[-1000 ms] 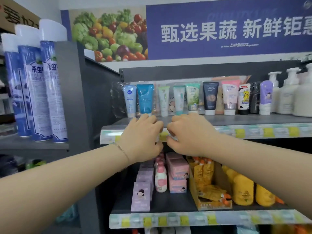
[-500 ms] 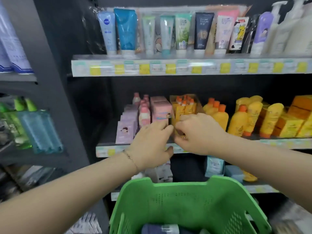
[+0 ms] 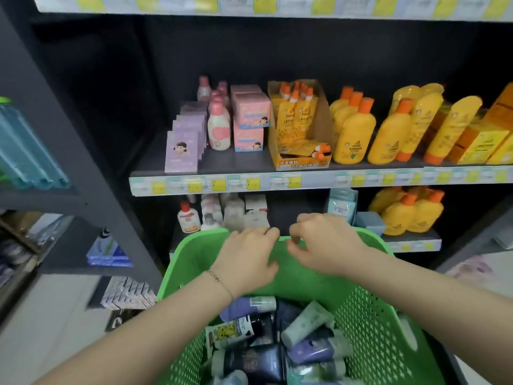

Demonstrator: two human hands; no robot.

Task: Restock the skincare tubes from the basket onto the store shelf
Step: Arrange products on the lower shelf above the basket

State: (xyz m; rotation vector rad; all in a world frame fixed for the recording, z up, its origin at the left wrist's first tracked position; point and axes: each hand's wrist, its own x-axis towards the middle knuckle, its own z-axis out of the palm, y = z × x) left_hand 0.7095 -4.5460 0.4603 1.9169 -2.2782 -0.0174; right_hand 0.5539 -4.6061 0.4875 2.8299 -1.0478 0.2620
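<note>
A green perforated basket fills the lower middle of the head view. Several skincare tubes lie piled in its bottom, dark blue, lilac, pale green and one with a yellow cartoon print. My left hand hovers over the basket's far wall, fingers loosely bent, holding nothing. My right hand hangs beside it near the far rim, fingers loosely curled and empty. Both hands are well above the tubes. The tube shelf is out of frame; only its price strip shows along the top edge.
A middle shelf carries lilac boxes, pink bottles and boxes, an orange display carton and yellow bottles. Below, small white bottles and more yellow bottles stand just behind the basket. A grey upright and side shelves lie on the left.
The view has tilted down from the top tube shelf to the basket. Both hands have dropped from the shelf edge to just over the basket's far rim, still empty.
</note>
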